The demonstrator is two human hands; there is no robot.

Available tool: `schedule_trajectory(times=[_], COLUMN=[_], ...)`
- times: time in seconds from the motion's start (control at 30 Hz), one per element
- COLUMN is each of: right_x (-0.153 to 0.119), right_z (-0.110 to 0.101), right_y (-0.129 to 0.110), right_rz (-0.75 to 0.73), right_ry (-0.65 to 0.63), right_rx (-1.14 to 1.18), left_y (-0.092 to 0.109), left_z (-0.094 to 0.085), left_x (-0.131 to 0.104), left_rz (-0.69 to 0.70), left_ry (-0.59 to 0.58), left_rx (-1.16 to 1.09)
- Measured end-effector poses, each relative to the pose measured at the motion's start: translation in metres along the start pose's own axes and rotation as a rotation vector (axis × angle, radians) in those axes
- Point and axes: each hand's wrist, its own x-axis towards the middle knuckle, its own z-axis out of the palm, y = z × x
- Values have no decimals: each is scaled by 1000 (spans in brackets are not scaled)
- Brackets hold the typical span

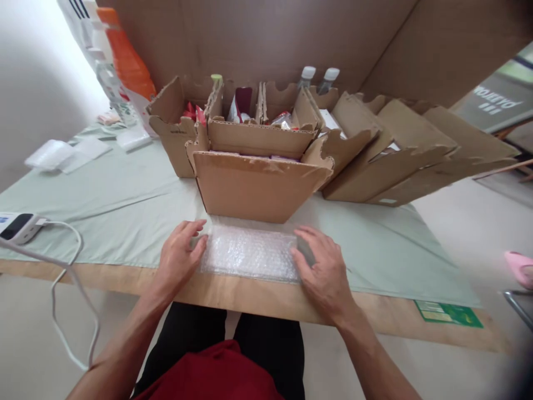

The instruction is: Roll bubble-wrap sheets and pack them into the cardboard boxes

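A sheet of clear bubble wrap (252, 253) lies flat on the pale green cloth, close to the table's front edge. My left hand (181, 253) is at its left end, thumb and fingers apart, with the fingertips at the edge of the sheet. At the opposite end, my right hand (325, 269) curves around the right edge with a gap between thumb and fingers. Neither hand is closed on the sheet; whether the fingertips press on it is hard to tell. Just behind the wrap stands a cardboard box (258, 186).
More open cardboard boxes (400, 150) stand behind and to the right. An orange-capped bottle (129, 55) and plastic packets (50, 154) are at the back left. A white charger (25, 228) with a cable (77, 266) lies left. A green card (449, 314) is at the front right.
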Motion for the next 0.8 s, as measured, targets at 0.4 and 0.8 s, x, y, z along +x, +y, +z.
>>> schedule_trajectory(times=[0.4, 0.8], right_x=[4, -3], right_z=[22, 21], right_y=[-11, 14], right_rz=[-118, 208], right_ry=[-299, -96], right_rx=[146, 167], left_y=[-1, 2], left_z=[18, 19], left_x=[9, -6], left_rz=[221, -18], left_ry=[-190, -43], left_rx=[266, 163])
